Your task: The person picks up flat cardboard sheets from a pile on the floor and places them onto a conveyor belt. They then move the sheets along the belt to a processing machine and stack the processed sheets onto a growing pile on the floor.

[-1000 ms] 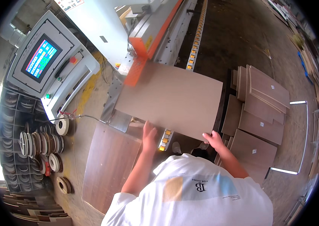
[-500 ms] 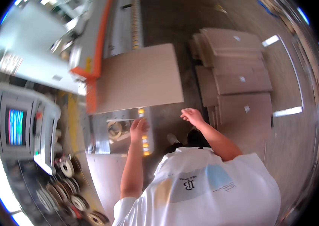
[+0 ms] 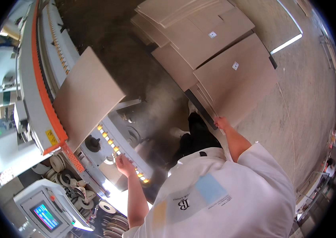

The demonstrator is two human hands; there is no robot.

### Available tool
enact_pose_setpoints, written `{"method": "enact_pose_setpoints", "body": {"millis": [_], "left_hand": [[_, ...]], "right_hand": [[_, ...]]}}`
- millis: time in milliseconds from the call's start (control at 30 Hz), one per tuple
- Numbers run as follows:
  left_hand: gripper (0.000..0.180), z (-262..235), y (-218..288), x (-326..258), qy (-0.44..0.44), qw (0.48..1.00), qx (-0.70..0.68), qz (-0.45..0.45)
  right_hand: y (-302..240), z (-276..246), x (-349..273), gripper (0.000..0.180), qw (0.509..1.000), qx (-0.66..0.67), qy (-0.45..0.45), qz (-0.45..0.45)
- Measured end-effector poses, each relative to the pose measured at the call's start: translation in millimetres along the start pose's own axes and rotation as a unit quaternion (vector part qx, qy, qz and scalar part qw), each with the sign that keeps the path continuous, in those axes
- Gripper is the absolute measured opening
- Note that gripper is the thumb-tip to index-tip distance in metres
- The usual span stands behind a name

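Observation:
My right hand (image 3: 221,123) is closed at the near corner of a flat brown board (image 3: 237,75) on a stack to the right, its fingers around the edge. My left hand (image 3: 125,165) hovers by a row of yellow and white rollers (image 3: 108,139) on the machine. Its fingers are loosely bent and apart, and I see nothing held in them. Another brown board (image 3: 88,97) lies on the machine's side track, partly under the orange-edged beam (image 3: 43,79), out of reach of both hands.
More brown boards (image 3: 192,23) are piled further back. A control panel with a lit screen (image 3: 45,216) stands at the lower left, beside several rolls of edge tape (image 3: 114,226). My legs (image 3: 199,131) are between the machine and the stack. A white line (image 3: 287,43) marks the floor.
My view has turned toward the right. My right hand has moved from free air to the stacked board's corner and closed there. My left hand stays near the rollers.

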State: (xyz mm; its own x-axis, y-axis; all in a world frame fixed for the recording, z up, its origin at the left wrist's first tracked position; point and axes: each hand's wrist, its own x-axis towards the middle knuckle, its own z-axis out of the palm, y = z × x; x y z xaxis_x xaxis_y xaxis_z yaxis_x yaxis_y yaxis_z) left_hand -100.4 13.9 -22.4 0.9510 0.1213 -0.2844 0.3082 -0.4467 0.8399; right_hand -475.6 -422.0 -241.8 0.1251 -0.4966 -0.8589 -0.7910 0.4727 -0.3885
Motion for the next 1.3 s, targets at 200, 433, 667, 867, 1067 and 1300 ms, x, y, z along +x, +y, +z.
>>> {"method": "enact_pose_setpoints", "body": {"millis": [200,433,667,867,1067,1300], "left_hand": [[0.011,21,25,-12,0.045,0.994,0.103,-0.002],[0.014,43,49,-19,0.089,0.976,0.192,-0.057],[0.013,43,49,-16,0.093,0.972,0.208,-0.063],[0.014,33,31,-12,0.057,0.982,0.177,-0.024],[0.027,109,52,-49,-0.17,0.977,0.131,-0.015],[0.036,254,66,-114,-0.447,0.886,-0.029,-0.117]], "right_hand": [[-3,-16,67,0.048,0.995,0.097,0.028,0.026],[-75,4,139,0.072,0.857,0.49,0.031,0.156],[-72,7,138,0.065,0.81,0.545,0.03,0.212],[-67,-9,64,0.051,0.818,0.56,0.046,0.12],[-60,-13,-21,0.046,0.852,0.5,-0.148,0.051],[-93,34,-138,0.035,0.799,0.425,-0.425,-0.024]]}}
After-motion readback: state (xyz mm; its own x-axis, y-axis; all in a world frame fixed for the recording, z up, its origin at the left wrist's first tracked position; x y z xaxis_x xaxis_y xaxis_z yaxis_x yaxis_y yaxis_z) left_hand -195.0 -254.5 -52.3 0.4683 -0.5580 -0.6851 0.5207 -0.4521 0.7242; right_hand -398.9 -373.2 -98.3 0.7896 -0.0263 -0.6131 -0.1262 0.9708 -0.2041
